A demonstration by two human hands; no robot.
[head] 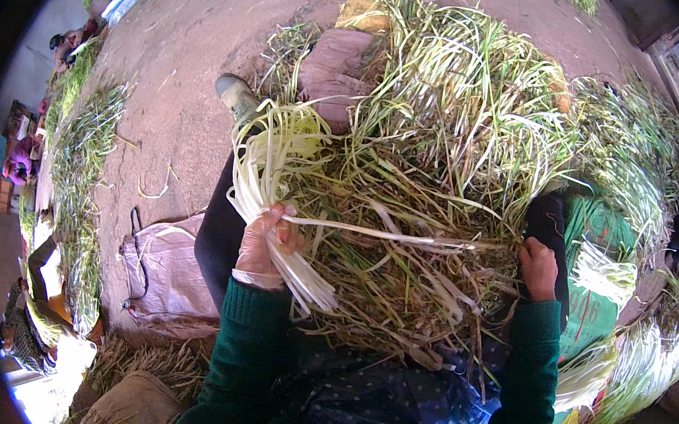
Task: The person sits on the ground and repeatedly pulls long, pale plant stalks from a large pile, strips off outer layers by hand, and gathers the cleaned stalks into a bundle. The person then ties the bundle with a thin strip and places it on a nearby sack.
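Observation:
My left hand, in a clear thin glove, grips a bundle of pale yellow-white leaf stalks, perhaps blanched chives. Their leafy ends droop beyond the fist, and the cut ends point down to the right. From that fist a single pale stalk stretches across to my right hand, which is closed on its brownish far end by my right knee. Under the stalk, a heap of withered leaves and stems covers my lap. A dark dotted plastic apron shows below it.
Ahead lies a large pile of green-white stalks beside a brownish sack. On my right is a green woven sack with pale bundles on it. A pinkish sack lies left. People sit along the left side.

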